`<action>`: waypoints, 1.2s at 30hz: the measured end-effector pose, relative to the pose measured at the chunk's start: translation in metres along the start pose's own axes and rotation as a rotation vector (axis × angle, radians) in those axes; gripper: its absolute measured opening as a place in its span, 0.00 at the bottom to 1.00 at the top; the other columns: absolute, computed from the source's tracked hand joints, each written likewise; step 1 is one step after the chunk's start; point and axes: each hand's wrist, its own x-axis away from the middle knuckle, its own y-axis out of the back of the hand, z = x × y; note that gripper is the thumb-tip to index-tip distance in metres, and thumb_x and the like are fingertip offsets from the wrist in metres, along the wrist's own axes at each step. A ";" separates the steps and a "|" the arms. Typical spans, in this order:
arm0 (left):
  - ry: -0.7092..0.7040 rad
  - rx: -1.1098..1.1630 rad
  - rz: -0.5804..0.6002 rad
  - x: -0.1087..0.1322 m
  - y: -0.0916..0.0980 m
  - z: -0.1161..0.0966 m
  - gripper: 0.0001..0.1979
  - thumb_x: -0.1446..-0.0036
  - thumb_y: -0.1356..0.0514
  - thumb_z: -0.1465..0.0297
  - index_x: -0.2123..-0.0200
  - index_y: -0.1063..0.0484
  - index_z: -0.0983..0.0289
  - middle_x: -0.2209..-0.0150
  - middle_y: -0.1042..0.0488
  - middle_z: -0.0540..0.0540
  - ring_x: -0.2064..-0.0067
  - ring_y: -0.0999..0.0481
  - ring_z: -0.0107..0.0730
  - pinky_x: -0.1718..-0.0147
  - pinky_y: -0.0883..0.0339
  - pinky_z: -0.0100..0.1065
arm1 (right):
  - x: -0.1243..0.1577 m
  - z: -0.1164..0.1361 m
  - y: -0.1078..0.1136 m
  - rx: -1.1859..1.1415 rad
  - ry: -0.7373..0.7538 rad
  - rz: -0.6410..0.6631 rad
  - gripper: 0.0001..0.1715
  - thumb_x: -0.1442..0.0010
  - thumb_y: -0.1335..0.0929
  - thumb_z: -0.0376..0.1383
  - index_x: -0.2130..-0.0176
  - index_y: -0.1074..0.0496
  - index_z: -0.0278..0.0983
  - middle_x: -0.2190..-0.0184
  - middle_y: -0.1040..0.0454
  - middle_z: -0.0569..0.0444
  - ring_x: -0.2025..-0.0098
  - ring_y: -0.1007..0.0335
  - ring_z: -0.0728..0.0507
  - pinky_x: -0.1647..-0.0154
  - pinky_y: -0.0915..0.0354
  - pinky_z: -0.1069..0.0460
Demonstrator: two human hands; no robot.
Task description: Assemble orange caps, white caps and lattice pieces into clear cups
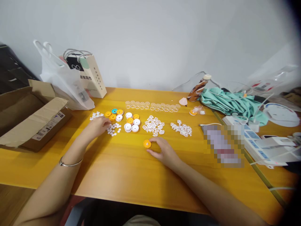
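My right hand grips the edge of a small orange round piece between thumb and fingers, close over the table; a pale knob shows at its centre. My left hand, with a bangle at the wrist, has its fingers bent together at a scatter of small white discs; what lies between the fingertips is hidden. Small white pegged parts lie just behind that hand. To its right are orange round cases, a teal one and white round cases.
White lacy pieces form one pile, with another lacy pile further right. Clear cups line the back. A cardboard box and bags stand left; a bottle, teal cloth and power strip lie right.
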 end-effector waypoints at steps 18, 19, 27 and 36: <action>-0.016 0.076 0.008 0.000 -0.003 -0.010 0.06 0.50 0.47 0.70 0.72 0.32 0.64 0.70 0.28 0.54 0.68 0.29 0.34 0.68 0.38 0.32 | 0.001 -0.003 -0.001 -0.003 -0.013 0.018 0.14 0.46 0.32 0.35 0.57 0.36 0.39 0.61 0.27 0.49 0.58 0.30 0.41 0.56 0.33 0.44; -0.011 0.088 -0.012 0.002 0.000 -0.012 0.05 0.50 0.47 0.70 0.72 0.32 0.64 0.69 0.28 0.54 0.68 0.29 0.34 0.68 0.38 0.32 | 0.001 -0.003 -0.001 -0.005 -0.013 0.012 0.14 0.46 0.32 0.35 0.58 0.36 0.39 0.61 0.27 0.49 0.58 0.30 0.41 0.56 0.33 0.44; -0.307 0.466 -0.039 0.025 -0.006 -0.086 0.07 0.43 0.48 0.70 0.68 0.30 0.63 0.67 0.26 0.53 0.66 0.28 0.30 0.65 0.35 0.32 | 0.001 -0.003 -0.002 -0.027 -0.012 -0.009 0.15 0.45 0.33 0.35 0.56 0.35 0.40 0.58 0.26 0.49 0.55 0.29 0.42 0.53 0.33 0.44; -0.332 0.625 0.055 0.020 -0.049 -0.125 0.08 0.42 0.46 0.72 0.68 0.27 0.64 0.69 0.24 0.53 0.69 0.28 0.28 0.70 0.34 0.30 | 0.000 -0.004 -0.004 -0.019 -0.002 0.017 0.13 0.43 0.33 0.35 0.56 0.34 0.41 0.59 0.25 0.51 0.56 0.28 0.42 0.54 0.34 0.45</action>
